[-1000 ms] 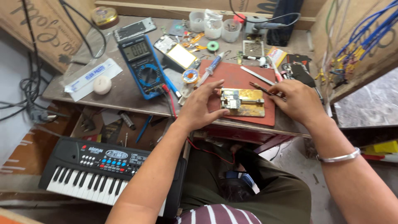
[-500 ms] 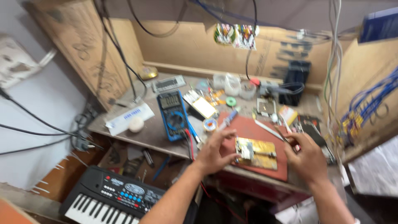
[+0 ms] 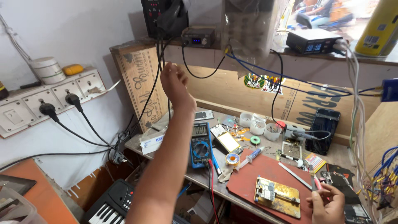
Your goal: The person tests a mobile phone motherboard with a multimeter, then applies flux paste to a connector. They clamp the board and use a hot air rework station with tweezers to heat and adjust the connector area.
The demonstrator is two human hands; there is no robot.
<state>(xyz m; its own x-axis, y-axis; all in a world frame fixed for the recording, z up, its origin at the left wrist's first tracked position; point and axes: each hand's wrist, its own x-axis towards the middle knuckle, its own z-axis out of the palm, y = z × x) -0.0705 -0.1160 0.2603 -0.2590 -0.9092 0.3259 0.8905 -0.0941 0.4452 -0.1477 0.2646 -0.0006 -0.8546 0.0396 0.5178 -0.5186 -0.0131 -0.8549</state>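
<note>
Above the blue multimeter (image 3: pixel 201 145): left hand (image 3: pixel 175 81) raised, fingers loosely curled, empty, beside hanging black cables (image 3: pixel 159 54) | right of it: right hand (image 3: pixel 327 203) pinching red-handled tool (image 3: pixel 317 182) | circuit board (image 3: pixel 277 197) on red mat (image 3: pixel 265 170).

The bench (image 3: pixel 195 176) was rough worn wood; the red mat (image 3: pixel 265 174) looked matt rubber, the multimeter (image 3: pixel 200 145) smooth blue plastic, the tweezers (image 3: pixel 295 176) shiny metal.

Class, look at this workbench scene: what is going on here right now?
A person sits at a cluttered electronics bench. Their left hand is raised among the hanging black cables, fingers curled. Their right hand holds a thin red-handled tool beside a circuit board in a yellow holder on a red mat. A multimeter lies nearby.
</note>
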